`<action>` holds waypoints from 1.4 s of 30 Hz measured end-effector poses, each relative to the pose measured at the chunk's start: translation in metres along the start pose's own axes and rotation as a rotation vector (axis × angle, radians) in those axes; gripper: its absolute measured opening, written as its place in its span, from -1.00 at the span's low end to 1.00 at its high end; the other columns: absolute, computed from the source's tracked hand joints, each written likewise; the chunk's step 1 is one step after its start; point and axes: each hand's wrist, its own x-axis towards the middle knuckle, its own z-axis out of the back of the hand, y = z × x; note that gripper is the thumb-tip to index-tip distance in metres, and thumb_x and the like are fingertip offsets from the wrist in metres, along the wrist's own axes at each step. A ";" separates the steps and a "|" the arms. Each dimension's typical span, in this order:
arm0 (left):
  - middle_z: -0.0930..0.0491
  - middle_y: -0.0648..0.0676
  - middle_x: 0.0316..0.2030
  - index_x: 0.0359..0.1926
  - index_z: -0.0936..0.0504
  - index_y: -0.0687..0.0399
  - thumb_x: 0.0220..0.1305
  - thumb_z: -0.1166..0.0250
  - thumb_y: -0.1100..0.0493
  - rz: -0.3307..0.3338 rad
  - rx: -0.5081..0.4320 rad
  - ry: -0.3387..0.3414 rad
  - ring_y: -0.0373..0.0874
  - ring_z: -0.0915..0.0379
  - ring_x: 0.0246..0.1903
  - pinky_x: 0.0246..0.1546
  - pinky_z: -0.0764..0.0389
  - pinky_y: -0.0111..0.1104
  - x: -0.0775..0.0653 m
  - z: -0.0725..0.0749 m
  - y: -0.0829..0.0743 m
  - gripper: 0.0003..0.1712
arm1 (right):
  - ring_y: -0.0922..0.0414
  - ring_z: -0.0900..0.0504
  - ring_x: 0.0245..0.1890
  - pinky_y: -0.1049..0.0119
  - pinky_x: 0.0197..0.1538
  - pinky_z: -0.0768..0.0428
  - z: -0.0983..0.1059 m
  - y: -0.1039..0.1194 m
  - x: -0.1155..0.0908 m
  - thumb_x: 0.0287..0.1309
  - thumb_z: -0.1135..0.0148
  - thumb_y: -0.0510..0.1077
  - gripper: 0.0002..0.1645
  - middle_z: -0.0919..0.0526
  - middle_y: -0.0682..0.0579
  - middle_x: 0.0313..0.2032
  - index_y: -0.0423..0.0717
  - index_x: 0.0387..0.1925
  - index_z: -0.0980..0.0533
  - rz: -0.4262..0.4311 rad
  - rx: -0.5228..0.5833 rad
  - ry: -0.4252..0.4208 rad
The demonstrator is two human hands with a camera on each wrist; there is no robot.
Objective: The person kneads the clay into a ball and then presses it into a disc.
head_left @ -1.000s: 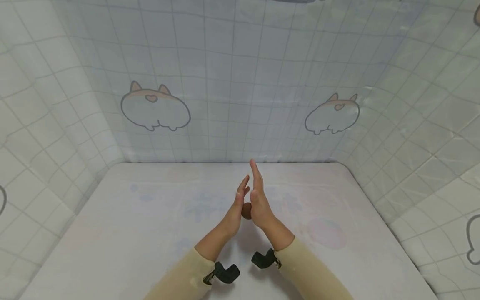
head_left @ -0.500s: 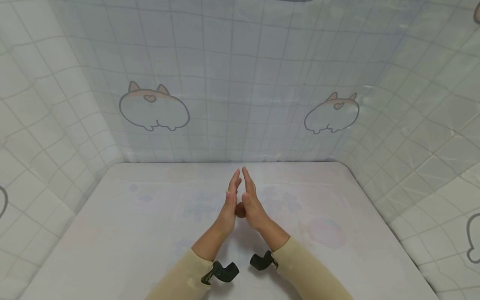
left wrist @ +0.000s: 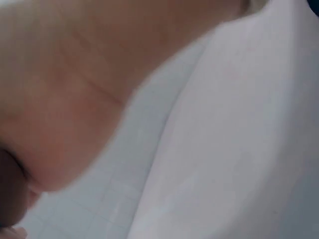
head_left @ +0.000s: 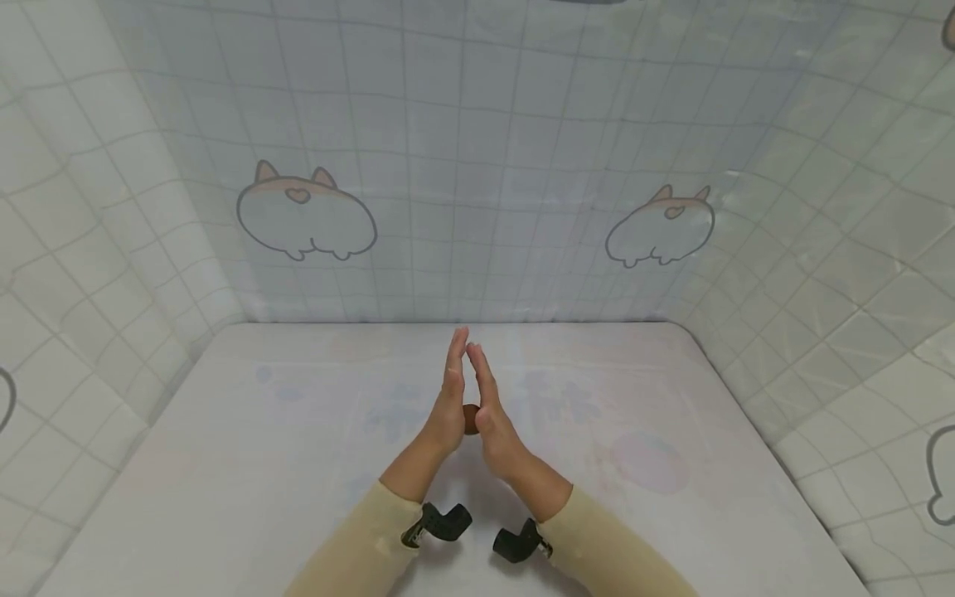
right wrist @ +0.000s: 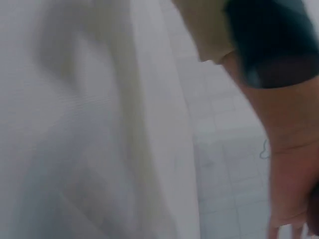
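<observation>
A small brown ball sits between the two palms in the head view. My left hand presses it from the left with straight fingers pointing up and away. From the right, my right hand presses against it, its fingers also straight and leaning toward the left fingertips. In the left wrist view the brown ball shows at the lower left edge against the heel of the palm. Only a dark sliver of the ball appears at the right edge of the right wrist view. Both hands are over the table.
A pale table with faint printed shapes lies below the hands. White grid-patterned sheeting with cartoon corgi drawings rises behind it and on both sides. A black wrist camera juts from the left sleeve, another black camera from the right.
Both hands have shifted left with the ball between them. The left hand has slid forward and the right hand back, so the left fingertips now reach farther than the right ones.
</observation>
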 end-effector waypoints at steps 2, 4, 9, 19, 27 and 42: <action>0.43 -0.05 0.58 0.61 0.33 -0.11 0.39 0.59 -0.54 0.023 0.024 0.013 0.03 0.50 0.55 0.37 0.26 0.32 -0.001 0.000 0.004 -0.02 | -0.05 0.34 0.56 -0.37 0.40 0.25 0.001 0.002 0.000 0.36 0.63 0.56 0.11 0.31 -0.19 0.57 -0.13 0.58 0.41 0.025 -0.009 -0.011; 0.44 -0.03 0.58 0.61 0.33 -0.12 0.38 0.61 -0.54 0.047 0.035 0.028 0.05 0.51 0.54 0.37 0.24 0.32 -0.003 -0.002 0.009 -0.02 | -0.04 0.35 0.56 -0.35 0.40 0.27 0.003 0.004 0.001 0.36 0.65 0.56 0.12 0.32 -0.21 0.57 -0.17 0.57 0.41 0.037 -0.022 -0.022; 0.43 -0.03 0.58 0.61 0.32 -0.24 0.40 0.60 -0.52 0.083 0.019 0.052 0.06 0.49 0.54 0.35 0.23 0.35 -0.008 -0.009 0.017 -0.09 | -0.06 0.33 0.56 -0.35 0.40 0.24 0.010 0.010 0.007 0.38 0.66 0.54 0.13 0.30 -0.23 0.56 -0.23 0.56 0.40 0.057 -0.057 -0.060; 0.38 0.03 0.59 0.61 0.32 -0.22 0.42 0.61 -0.50 0.148 -0.071 0.079 0.11 0.37 0.54 0.30 0.16 0.40 -0.022 -0.020 0.013 -0.10 | -0.05 0.28 0.56 -0.38 0.40 0.21 0.023 0.005 0.017 0.35 0.61 0.58 0.10 0.27 -0.15 0.58 -0.06 0.59 0.36 -0.021 -0.088 -0.108; 0.43 0.05 0.58 0.61 0.35 -0.14 0.33 0.57 -0.59 0.074 -0.194 0.085 0.15 0.41 0.54 0.33 0.26 0.37 -0.023 -0.021 0.005 0.03 | 0.00 0.31 0.56 -0.38 0.39 0.20 0.025 -0.008 0.017 0.30 0.55 0.63 0.11 0.31 0.01 0.59 0.07 0.60 0.35 -0.124 -0.058 -0.101; 0.35 0.09 0.58 0.60 0.34 0.00 0.35 0.44 -0.60 -0.078 -0.287 -0.013 0.11 0.39 0.54 0.40 0.35 0.21 -0.010 -0.008 -0.014 0.09 | 0.25 -0.35 -0.64 0.37 -0.47 -0.37 0.017 -0.017 0.003 0.30 0.52 0.61 0.02 -0.42 -0.04 -0.06 0.29 0.58 0.44 -0.228 0.113 0.060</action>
